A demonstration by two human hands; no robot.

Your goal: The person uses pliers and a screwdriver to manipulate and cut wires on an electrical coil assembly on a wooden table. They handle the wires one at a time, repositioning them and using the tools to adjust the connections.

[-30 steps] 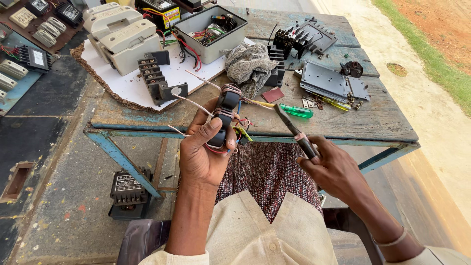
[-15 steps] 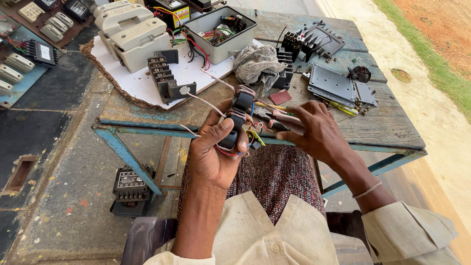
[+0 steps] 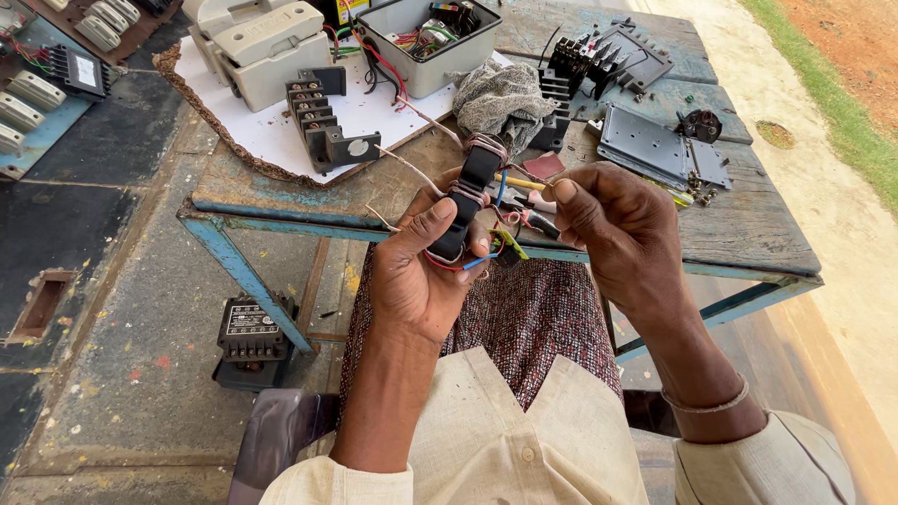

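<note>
My left hand (image 3: 412, 281) grips a black electrical part (image 3: 468, 201) wound with copper coils, held upright just in front of the table edge. Red, blue, yellow and green wires trail from its lower end. My right hand (image 3: 627, 234) is beside it on the right, fingers pinched together. It holds a small dark tool with a reddish grip (image 3: 535, 221), whose tip points at the wires. My palm hides most of the tool.
A worn wooden table with a blue metal frame (image 3: 748, 234) carries a grey rag (image 3: 505, 93), a black terminal block (image 3: 323, 117) on a white board, an open grey box of wiring (image 3: 421, 65), off-white switch housings (image 3: 267, 47) and a metal plate (image 3: 655, 145). A black unit (image 3: 248, 332) sits on the floor.
My right hand has come in from the right with the tool and now sits against the part's wires. My left hand has kept hold of the part.
</note>
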